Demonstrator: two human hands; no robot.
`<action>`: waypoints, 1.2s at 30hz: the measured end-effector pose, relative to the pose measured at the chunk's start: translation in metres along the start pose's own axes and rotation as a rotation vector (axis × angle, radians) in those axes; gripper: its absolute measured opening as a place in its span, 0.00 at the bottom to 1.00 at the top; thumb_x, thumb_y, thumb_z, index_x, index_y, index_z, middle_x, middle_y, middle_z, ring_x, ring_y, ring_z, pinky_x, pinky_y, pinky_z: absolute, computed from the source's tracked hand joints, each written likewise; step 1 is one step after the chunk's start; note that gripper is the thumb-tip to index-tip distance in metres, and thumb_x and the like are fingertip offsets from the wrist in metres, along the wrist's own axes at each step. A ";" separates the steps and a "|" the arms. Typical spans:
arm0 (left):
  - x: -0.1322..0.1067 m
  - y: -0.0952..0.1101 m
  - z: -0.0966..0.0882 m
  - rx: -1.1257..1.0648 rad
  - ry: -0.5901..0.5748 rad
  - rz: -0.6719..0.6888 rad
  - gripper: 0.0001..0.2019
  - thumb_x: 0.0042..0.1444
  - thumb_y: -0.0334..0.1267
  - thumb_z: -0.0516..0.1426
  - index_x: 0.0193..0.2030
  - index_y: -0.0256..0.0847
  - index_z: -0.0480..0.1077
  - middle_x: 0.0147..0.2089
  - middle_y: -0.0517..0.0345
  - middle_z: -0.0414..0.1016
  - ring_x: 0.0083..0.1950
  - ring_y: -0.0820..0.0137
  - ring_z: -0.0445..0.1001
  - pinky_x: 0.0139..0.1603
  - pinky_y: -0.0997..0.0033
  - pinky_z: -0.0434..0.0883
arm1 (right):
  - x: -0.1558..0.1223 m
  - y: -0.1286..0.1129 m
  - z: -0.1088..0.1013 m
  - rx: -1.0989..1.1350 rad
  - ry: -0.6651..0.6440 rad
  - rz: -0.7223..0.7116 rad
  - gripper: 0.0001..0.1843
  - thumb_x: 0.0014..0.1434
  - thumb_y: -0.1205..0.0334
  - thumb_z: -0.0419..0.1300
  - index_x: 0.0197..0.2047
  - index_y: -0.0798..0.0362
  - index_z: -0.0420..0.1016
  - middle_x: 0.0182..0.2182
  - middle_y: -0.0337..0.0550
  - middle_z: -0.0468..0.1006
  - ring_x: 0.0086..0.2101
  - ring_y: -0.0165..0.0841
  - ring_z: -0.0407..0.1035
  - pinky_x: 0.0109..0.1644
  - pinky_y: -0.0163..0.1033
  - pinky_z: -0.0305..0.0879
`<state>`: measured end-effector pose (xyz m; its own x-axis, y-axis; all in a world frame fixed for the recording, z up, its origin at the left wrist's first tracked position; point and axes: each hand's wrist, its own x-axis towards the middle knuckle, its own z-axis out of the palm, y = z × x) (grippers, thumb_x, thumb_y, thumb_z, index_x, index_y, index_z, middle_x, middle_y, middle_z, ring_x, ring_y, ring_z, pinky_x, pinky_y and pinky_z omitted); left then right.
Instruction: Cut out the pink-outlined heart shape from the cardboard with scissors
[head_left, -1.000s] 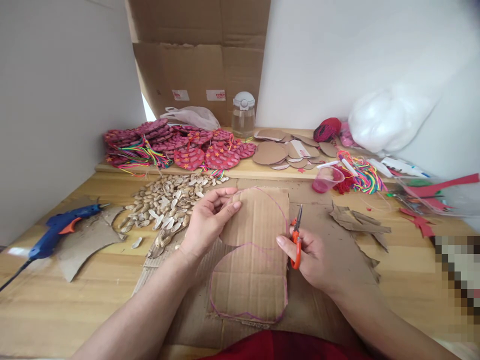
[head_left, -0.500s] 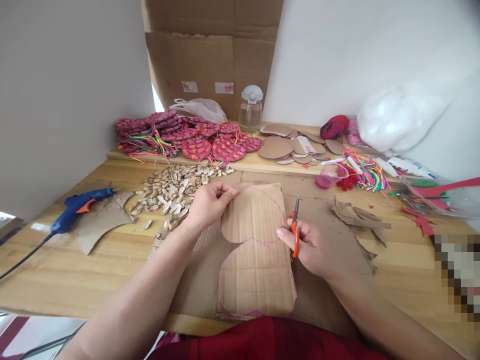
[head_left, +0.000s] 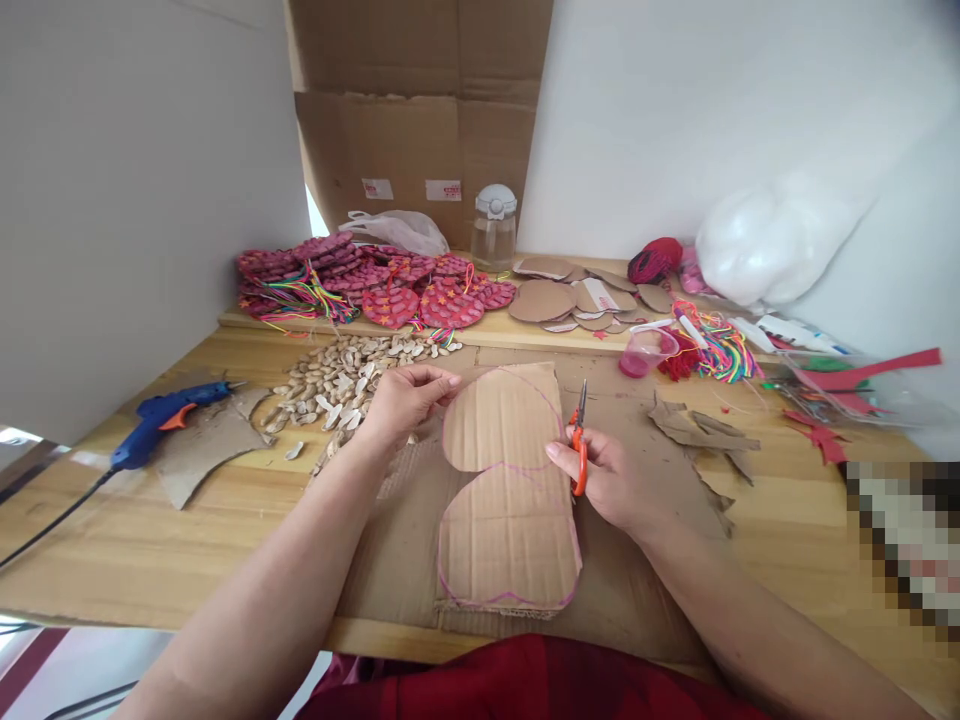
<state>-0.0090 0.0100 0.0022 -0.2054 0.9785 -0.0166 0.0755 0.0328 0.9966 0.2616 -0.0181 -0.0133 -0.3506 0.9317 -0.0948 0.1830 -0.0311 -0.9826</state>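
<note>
A piece of cardboard (head_left: 499,425) with rounded purple outlines drawn on it lies before me, its left side cut into two curves. Thumb and fingers of my left hand (head_left: 405,400) are pinched together beside its upper left edge; whether anything is between them is hidden. My right hand (head_left: 604,475) holds scissors with orange handles (head_left: 580,462), blades pointing up and away from me. The right thumb rests on the cardboard's right edge.
Peanut shells (head_left: 337,375) are heaped to the left, near a blue glue gun (head_left: 154,425). Decorated pink pieces (head_left: 390,300), a bottle (head_left: 494,235) and cut cardboard shapes (head_left: 547,300) line the back. Cardboard scraps (head_left: 705,430) and a pink cup (head_left: 645,352) lie right.
My left hand has shifted slightly left, off the cardboard's face to its edge. The right hand keeps its hold on the scissors and cardboard. The whole view has shifted a little.
</note>
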 end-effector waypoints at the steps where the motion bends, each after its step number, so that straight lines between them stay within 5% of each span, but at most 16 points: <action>1: -0.001 0.000 0.001 0.008 0.002 -0.005 0.18 0.41 0.51 0.70 0.29 0.37 0.79 0.25 0.55 0.75 0.20 0.77 0.60 0.20 0.73 0.54 | 0.000 -0.001 0.000 -0.001 -0.004 -0.003 0.26 0.56 0.42 0.64 0.24 0.49 0.55 0.21 0.30 0.51 0.23 0.27 0.47 0.29 0.36 0.48; 11: -0.008 0.005 0.004 0.226 -0.011 0.045 0.16 0.46 0.52 0.67 0.27 0.39 0.78 0.21 0.61 0.69 0.19 0.76 0.56 0.21 0.72 0.52 | -0.003 0.000 0.003 0.027 -0.064 0.013 0.25 0.57 0.42 0.63 0.25 0.50 0.57 0.20 0.29 0.54 0.23 0.26 0.48 0.28 0.36 0.47; 21: -0.005 -0.003 0.002 0.410 -0.043 0.145 0.15 0.51 0.49 0.62 0.22 0.42 0.70 0.20 0.62 0.68 0.24 0.71 0.62 0.26 0.72 0.56 | -0.001 -0.002 0.004 0.050 -0.038 0.033 0.26 0.51 0.44 0.68 0.24 0.50 0.56 0.20 0.29 0.53 0.23 0.26 0.47 0.28 0.35 0.47; 29: 0.003 -0.003 -0.007 0.232 0.179 0.225 0.13 0.63 0.47 0.52 0.30 0.42 0.66 0.25 0.60 0.69 0.25 0.71 0.67 0.27 0.73 0.64 | 0.007 0.003 0.007 0.142 -0.021 0.018 0.25 0.52 0.43 0.66 0.24 0.50 0.59 0.20 0.29 0.55 0.22 0.26 0.49 0.27 0.35 0.49; 33: -0.017 0.021 0.019 0.163 0.246 0.373 0.12 0.66 0.46 0.52 0.33 0.44 0.65 0.27 0.61 0.69 0.27 0.71 0.67 0.29 0.72 0.65 | 0.010 0.006 0.007 0.171 0.024 0.005 0.25 0.49 0.42 0.69 0.25 0.51 0.63 0.19 0.29 0.58 0.22 0.26 0.52 0.27 0.34 0.51; 36: -0.042 0.049 0.068 0.199 0.006 0.588 0.08 0.65 0.43 0.56 0.35 0.45 0.70 0.29 0.60 0.72 0.29 0.69 0.71 0.33 0.70 0.68 | 0.013 0.006 0.006 0.179 0.039 -0.013 0.26 0.49 0.39 0.68 0.24 0.51 0.64 0.18 0.30 0.60 0.22 0.26 0.54 0.27 0.35 0.53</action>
<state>0.0699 -0.0155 0.0462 -0.0793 0.8433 0.5315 0.3578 -0.4736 0.8048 0.2524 -0.0086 -0.0217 -0.3154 0.9457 -0.0791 0.0110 -0.0797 -0.9968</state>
